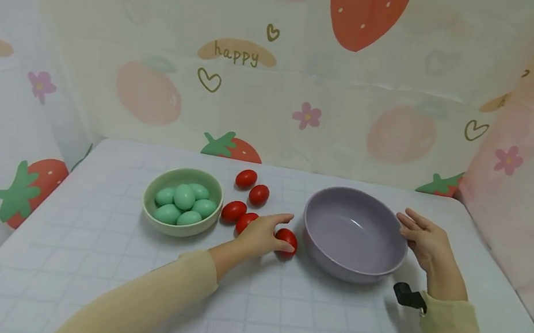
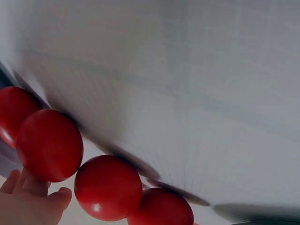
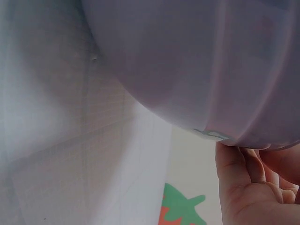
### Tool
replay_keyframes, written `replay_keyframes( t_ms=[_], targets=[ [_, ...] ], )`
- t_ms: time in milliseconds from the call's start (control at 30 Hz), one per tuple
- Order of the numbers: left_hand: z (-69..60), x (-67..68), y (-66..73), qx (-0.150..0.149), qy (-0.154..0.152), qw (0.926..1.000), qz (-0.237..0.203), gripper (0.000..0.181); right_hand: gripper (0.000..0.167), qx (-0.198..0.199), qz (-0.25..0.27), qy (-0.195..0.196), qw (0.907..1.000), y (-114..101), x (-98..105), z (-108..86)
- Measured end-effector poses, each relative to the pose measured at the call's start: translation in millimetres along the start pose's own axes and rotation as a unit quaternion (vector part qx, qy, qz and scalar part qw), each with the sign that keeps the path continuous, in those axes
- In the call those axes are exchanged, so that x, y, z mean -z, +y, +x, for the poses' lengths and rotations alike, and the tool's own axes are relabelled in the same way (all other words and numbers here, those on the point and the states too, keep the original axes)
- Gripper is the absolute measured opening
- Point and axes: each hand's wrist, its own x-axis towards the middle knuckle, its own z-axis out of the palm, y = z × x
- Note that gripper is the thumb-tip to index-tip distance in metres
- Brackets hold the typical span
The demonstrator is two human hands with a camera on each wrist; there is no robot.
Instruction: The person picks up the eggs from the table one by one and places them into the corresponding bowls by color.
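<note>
"Red egg point(image 1: 286, 234) at your left hand point(image 1: 258, 237) — have you got hold of it?"

"I can't say it's held. My thumb lies across it and my index finger stretches past it, with a gap between them, so I'd call that hand spread rather than pinching."

"Where exactly is the egg?"

"On the table point(image 1: 242, 325), just beside the purple bowl point(image 1: 355, 239), at its left side. At least 4 other red eggs point(image 1: 234, 212) lie to the left of it, near the green bowl point(image 1: 180, 231) with its green eggs point(image 1: 184, 197)."

"And your right hand point(image 1: 427, 242)?"

"Fingers fairly straight, resting against the outside of the purple bowl, pinching nothing that I can see."

"Which step would you call this?"

"The reach, I'd judge — my left hand is around the egg, but no firm grip shows. The next move calls for thumb and fingers to meet it from opposite sides, gently, since something so smooth and round could roll. Meanwhile my right hand should steady the bowl."
</note>
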Motion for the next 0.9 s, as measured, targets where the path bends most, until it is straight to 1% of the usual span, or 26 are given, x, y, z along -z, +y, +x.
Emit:
replay_keyframes(
  t_ms=[100,200,233,367,467,567,767,900],
  targets=[
    [2.6,-0.4,-1.2,-0.003,-0.008,0.9987,0.051,0.068,0.073,-0.005,0.0,0.002,1.0,-0.4,-0.7,0.4],
    [4.3,-1.4,-2.0,-0.018,-0.013,0.9939,0.108,0.068,0.074,-0.015,-0.003,0.006,0.9999,-0.7,-1.0,0.0],
    [4.9,-1.7,-2.0,-0.024,-0.014,0.9923,0.121,0.067,0.074,-0.017,-0.005,0.006,0.9998,-0.8,-0.8,-0.2],
    [6.9,-3.7,-1.7,-0.039,-0.01,0.9876,0.152,0.065,0.074,-0.025,-0.015,0.008,0.9995,-1.0,-0.4,-0.5],
    [8.2,-5.3,-1.7,-0.048,-0.008,0.9844,0.169,0.064,0.073,-0.02,-0.011,0.008,0.9997,-0.9,-0.4,-0.2],
    [8.8,-6.4,-1.3,-0.055,-0.006,0.9824,0.178,0.063,0.073,-0.013,-0.004,0.006,0.9999,-0.9,-0.7,-0.1],
    [8.5,-7.5,-0.4,-0.055,0.002,0.9831,0.174,0.062,0.073,-0.013,-0.005,0.004,0.9999,-0.5,-0.7,-0.1],
    [6.9,-6.3,0.4,-0.042,0.005,0.9879,0.15,0.061,0.073,-0.008,0.003,0.003,1.0,-0.5,-0.7,-0.3]
  ],
)
